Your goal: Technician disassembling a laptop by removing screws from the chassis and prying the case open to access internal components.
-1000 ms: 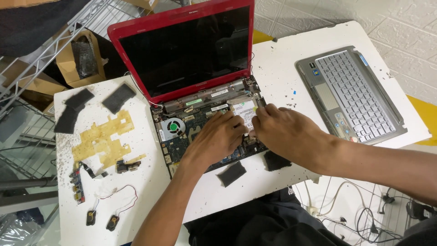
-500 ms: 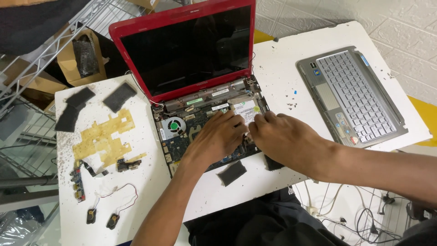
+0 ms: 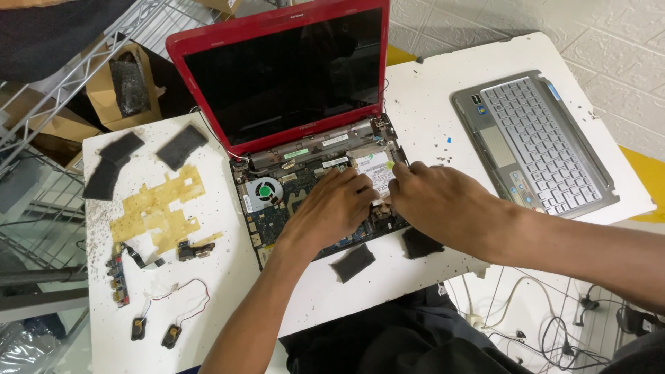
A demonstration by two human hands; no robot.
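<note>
Both hands masking laptop internals

A single head-worn camera looks steeply down from close above a white table, taking in an opened red laptop at centre and both forearms entering from the bottom edge (no second view).
</note>
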